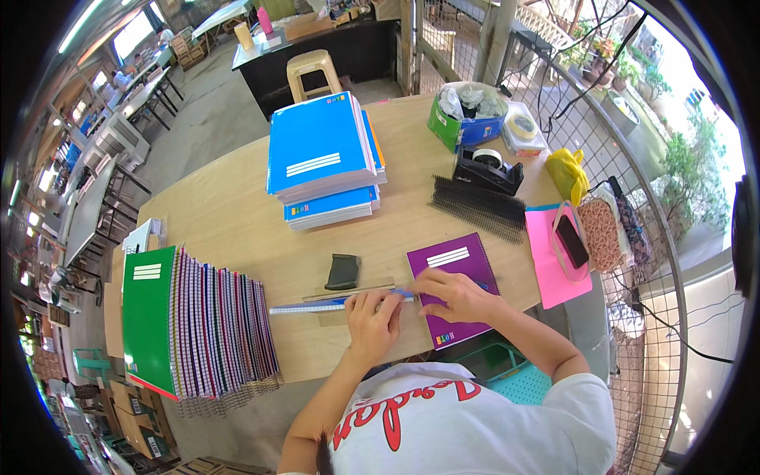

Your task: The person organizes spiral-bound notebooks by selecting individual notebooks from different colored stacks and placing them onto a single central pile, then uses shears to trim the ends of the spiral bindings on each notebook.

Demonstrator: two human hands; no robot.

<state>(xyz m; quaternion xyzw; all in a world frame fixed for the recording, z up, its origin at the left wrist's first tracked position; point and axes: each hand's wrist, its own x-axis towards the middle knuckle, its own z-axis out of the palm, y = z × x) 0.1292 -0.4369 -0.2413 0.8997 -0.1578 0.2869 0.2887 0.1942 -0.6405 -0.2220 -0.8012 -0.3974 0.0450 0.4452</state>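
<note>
Left hand [372, 317] presses down on a thin blue notebook [332, 303] standing on edge on the table [229, 214] | long axis left-right | right hand [455, 291] pinches its right end, over a purple notebook [455, 289].

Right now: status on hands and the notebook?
Left hand pressing blue notebook flat. Right hand on purple notebook. Black pad just behind.
</note>
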